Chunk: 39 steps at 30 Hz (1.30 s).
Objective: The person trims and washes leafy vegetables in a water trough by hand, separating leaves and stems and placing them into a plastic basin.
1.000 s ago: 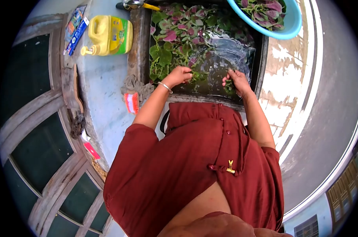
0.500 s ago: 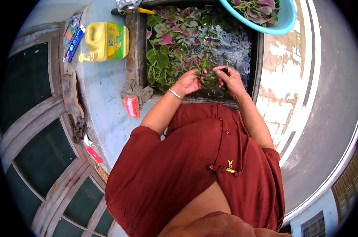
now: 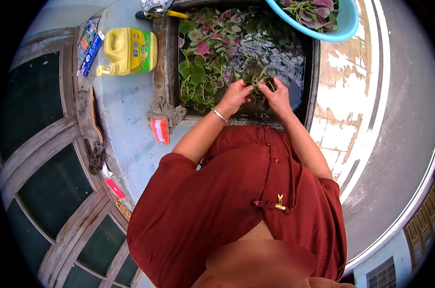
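Over the near part of a dark, water-filled sink [image 3: 315,86], my left hand [image 3: 234,98] and my right hand [image 3: 279,100] are close together. Both are closed on a small bunch of leafy greens [image 3: 258,77], its stems and leaves showing between the fingertips. Loose green and purple leaves [image 3: 198,72] float thickly over the left and far side of the sink. On the right the rippling water [image 3: 280,60] shows. My fingers partly hide the held bunch.
A light-blue basin [image 3: 318,34] with purple-green leaves stands at the far right corner. Left of the sink are a yellow jug [image 3: 130,51], a grey rag [image 3: 172,111], an orange-edged brush [image 3: 160,130] and a yellow-handled tool [image 3: 176,14].
My hands have come closer together around the greens. The left hand has shifted right, the right hand slightly left. The water's ripples have changed.
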Motion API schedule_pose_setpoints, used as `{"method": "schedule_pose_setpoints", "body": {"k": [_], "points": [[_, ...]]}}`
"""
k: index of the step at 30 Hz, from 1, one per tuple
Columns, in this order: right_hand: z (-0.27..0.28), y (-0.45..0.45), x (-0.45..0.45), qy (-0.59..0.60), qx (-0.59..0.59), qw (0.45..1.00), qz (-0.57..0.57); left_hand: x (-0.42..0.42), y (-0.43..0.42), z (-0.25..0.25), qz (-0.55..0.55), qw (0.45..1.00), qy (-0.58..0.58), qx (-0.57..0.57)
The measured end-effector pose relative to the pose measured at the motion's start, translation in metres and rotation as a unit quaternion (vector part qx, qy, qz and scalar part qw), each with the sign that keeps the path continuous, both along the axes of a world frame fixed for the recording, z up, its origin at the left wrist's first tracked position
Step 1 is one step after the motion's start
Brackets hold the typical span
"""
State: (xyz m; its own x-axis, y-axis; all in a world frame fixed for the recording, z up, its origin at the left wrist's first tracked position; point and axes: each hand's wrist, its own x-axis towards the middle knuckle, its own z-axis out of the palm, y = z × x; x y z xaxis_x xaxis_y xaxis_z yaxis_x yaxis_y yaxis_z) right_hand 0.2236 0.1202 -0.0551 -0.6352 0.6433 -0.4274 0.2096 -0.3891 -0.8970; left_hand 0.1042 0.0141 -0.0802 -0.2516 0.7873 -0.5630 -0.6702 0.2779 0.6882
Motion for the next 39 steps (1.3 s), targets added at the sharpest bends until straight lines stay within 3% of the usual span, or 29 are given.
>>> {"method": "schedule_pose_setpoints", "body": {"k": [4, 7, 13, 18, 20, 24, 30, 32, 39], "points": [[-0.009, 0.002, 0.001, -0.004, -0.017, 1.000, -0.017, 0.002, -0.001, -0.009, -0.014, 1.000, 0.012, 0.004], [-0.001, 0.010, 0.002, 0.074, -0.174, 0.976, -0.109, -0.002, -0.002, -0.011, -0.008, 1.000, 0.000, -0.009], [0.000, 0.029, 0.016, 0.159, -0.287, 0.934, -0.140, -0.013, -0.007, -0.012, 0.025, 0.998, 0.006, -0.064], [0.006, 0.044, 0.025, 0.140, -0.292, 0.938, -0.122, -0.018, -0.009, -0.015, 0.068, 0.996, -0.024, -0.060], [-0.007, 0.046, 0.029, 0.060, -0.247, 0.967, -0.033, -0.018, -0.008, -0.014, 0.069, 0.996, -0.034, -0.044], [-0.011, 0.036, 0.020, 0.032, -0.218, 0.975, -0.036, -0.014, -0.004, -0.011, 0.089, 0.992, -0.087, -0.031], [-0.023, 0.037, 0.021, -0.050, -0.198, 0.978, -0.034, -0.019, -0.003, -0.011, 0.044, 0.998, -0.024, -0.040], [-0.040, 0.041, 0.028, -0.089, -0.031, 0.994, 0.055, -0.020, -0.002, -0.002, 0.015, 0.998, -0.008, -0.063], [-0.012, 0.031, 0.010, -0.059, 0.122, 0.987, 0.090, -0.014, 0.002, 0.007, 0.021, 0.993, -0.110, -0.035]]}}
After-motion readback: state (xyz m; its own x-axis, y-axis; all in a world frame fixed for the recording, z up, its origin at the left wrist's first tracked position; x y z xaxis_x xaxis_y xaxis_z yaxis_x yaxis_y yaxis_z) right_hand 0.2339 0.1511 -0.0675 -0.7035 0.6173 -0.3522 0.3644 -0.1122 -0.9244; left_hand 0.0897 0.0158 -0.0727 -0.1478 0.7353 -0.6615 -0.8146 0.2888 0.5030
